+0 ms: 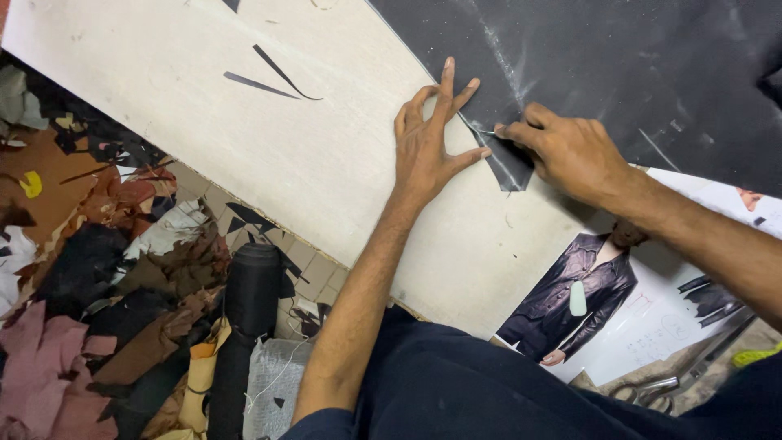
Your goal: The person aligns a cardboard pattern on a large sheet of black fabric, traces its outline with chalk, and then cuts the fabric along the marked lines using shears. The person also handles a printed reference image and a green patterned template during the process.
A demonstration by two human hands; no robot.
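Black leather sheet [619,65] lies across the pale cutting board [269,155], and the left hand [428,147] presses its spread, flat fingers [448,81] on the sheet's curved edge, grasping nothing, while the right hand [570,155] pinches a small blade [486,130] against that same edge just beside them. Bare board stretches well clear to the left, with only two thin black offcuts [273,80] on it. Beyond the board's near edge lie heaped leather scraps [98,277], a dark roll [244,326], a printed jacket picture [652,301] and scissors [668,383].
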